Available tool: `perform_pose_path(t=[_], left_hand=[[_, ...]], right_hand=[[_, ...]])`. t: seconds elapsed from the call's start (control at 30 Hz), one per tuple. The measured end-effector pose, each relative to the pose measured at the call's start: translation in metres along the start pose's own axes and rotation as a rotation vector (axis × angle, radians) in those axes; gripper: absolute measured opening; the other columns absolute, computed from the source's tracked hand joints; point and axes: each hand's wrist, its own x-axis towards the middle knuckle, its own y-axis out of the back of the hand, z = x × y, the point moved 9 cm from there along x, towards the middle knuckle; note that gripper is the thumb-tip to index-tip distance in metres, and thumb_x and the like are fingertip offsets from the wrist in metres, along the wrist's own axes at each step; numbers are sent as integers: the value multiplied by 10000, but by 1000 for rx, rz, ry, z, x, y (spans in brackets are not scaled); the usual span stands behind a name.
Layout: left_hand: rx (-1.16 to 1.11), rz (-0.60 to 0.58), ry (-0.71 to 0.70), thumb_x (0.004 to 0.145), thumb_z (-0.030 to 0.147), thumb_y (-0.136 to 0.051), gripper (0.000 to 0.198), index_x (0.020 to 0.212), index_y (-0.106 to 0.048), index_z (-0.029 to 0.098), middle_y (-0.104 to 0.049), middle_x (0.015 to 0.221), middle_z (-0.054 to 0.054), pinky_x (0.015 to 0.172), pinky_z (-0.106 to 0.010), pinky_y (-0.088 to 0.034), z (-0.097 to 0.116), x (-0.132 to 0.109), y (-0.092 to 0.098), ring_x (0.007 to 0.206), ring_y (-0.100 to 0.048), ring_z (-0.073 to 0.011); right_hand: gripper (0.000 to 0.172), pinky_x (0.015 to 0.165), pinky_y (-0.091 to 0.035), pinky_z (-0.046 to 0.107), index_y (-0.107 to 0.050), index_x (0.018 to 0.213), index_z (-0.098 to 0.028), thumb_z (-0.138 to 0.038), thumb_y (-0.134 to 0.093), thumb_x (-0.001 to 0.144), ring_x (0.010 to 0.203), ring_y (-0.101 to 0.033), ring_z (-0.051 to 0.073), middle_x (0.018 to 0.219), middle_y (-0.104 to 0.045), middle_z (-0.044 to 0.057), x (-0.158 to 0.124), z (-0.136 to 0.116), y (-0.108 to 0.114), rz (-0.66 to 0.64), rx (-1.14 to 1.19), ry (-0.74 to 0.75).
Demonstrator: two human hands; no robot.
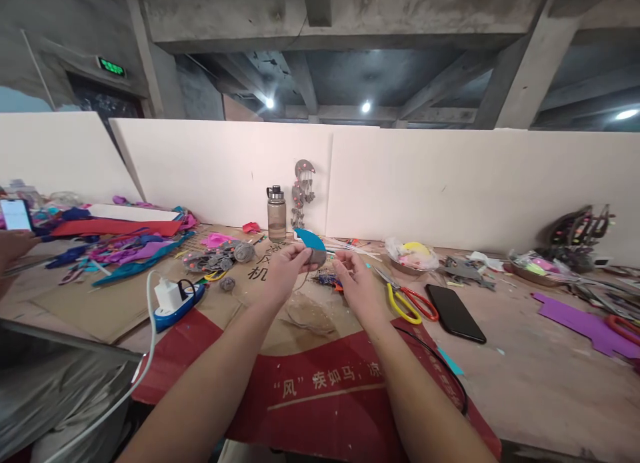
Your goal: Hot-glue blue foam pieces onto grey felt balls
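Note:
My left hand point(287, 271) pinches a blue leaf-shaped piece of felt point(311, 239) together with a rounded grey piece point(317, 257). A grey strand hangs down from there. Just to the right, my right hand point(354, 276) is closed, thumb and fingertips together; whatever they hold is too small to name. Below and between both hands lies a small dark cluster of pins or beads point(327, 279). Scissors with yellow and red handles point(407, 303) rest beside my right wrist. The hands are above a brown and red cardboard sheet point(320, 409).
A bottle point(277, 216) stands by the white partition, near a hanging grey ornament point(303, 189). A blue power strip point(177, 309) sits left, a phone point(455, 313) right. Grey felt pieces point(213, 257), a bowl point(411, 257) and purple felt point(583, 323) lie around. Another person's hand point(15, 246) is far left.

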Motion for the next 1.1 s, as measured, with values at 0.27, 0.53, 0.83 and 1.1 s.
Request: perform_pose_path(t=[0.27,0.53,0.83,1.1], left_hand=[[11,-212,145,679,385,-720,255,738,-684,139,-655,783,-40,712,-317,-558,-5,-19,-30,701,-610,-142],[-65,-337,353,610,321,-796,266,712,-691,99,-650,718,-84,639,-308,-559,-17,-12,-33,642,-630,-161],[19,-258,354,653,360,-745,221,740,-719,158,-667,777,-59,689,-307,-552,-44,-14,-9,688,-615,-156],[52,-240,430,622,434,-742,304,745,-710,159,-653,765,-48,684,-297,-552,-59,-15,0,683,-593,-148]], right_hand=[[233,613,-403,242,-600,802,-182,-411,-557,799,626,-447,112,696,-536,-17,2,13,-6,-76,189,-83],[272,586,-359,239,-559,765,-188,-458,-580,787,580,-404,99,650,-475,-37,4,43,-21,-148,450,-192],[162,693,-379,262,-586,767,-197,-357,-613,759,694,-482,135,720,-563,-19,-7,42,-34,-213,300,-246],[206,701,-394,275,-578,838,-192,-386,-607,774,712,-486,137,757,-553,-8,-6,57,-40,-262,276,-266]])
